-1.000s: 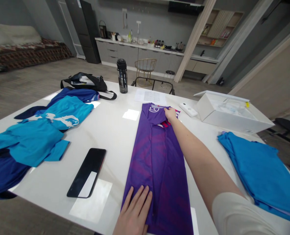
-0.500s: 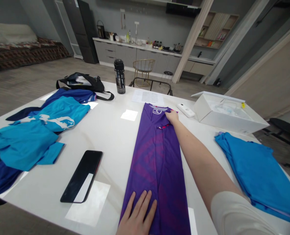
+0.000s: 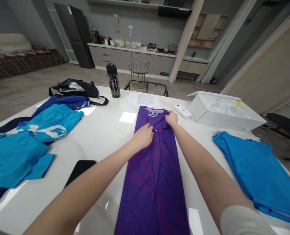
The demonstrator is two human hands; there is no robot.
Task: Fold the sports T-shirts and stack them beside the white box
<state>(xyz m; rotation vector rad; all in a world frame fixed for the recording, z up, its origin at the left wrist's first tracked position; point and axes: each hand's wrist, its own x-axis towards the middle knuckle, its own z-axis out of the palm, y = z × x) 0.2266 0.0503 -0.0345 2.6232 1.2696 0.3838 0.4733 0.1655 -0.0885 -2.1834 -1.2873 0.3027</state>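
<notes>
A purple shirt (image 3: 154, 169) lies folded into a long strip on the white table (image 3: 103, 130), its collar at the far end and a white logo just below the collar. One short sleeve is folded across its upper part. My right hand (image 3: 171, 119) is closed on the fabric at the right shoulder edge. At the cuff of that sleeve, my left hand (image 3: 144, 136) has its bent fingers closed on the cloth, fingertips partly hidden. A black phone (image 3: 79, 170) lies left of the shirt, partly covered by my left forearm.
Light-blue shirts (image 3: 14, 156) and a dark-blue one (image 3: 61, 101) are heaped at left, near a black bag (image 3: 77, 88). A bottle (image 3: 113, 81), paper (image 3: 143, 99), a white device (image 3: 182, 111) and a white box (image 3: 225, 114) stand farther back. A folded blue garment (image 3: 257, 169) lies at right.
My left hand has moved from lying flat on the near part of the shirt up to the sleeve cuff. The sleeve now lies farther left across the shirt; my right hand stays at the shoulder.
</notes>
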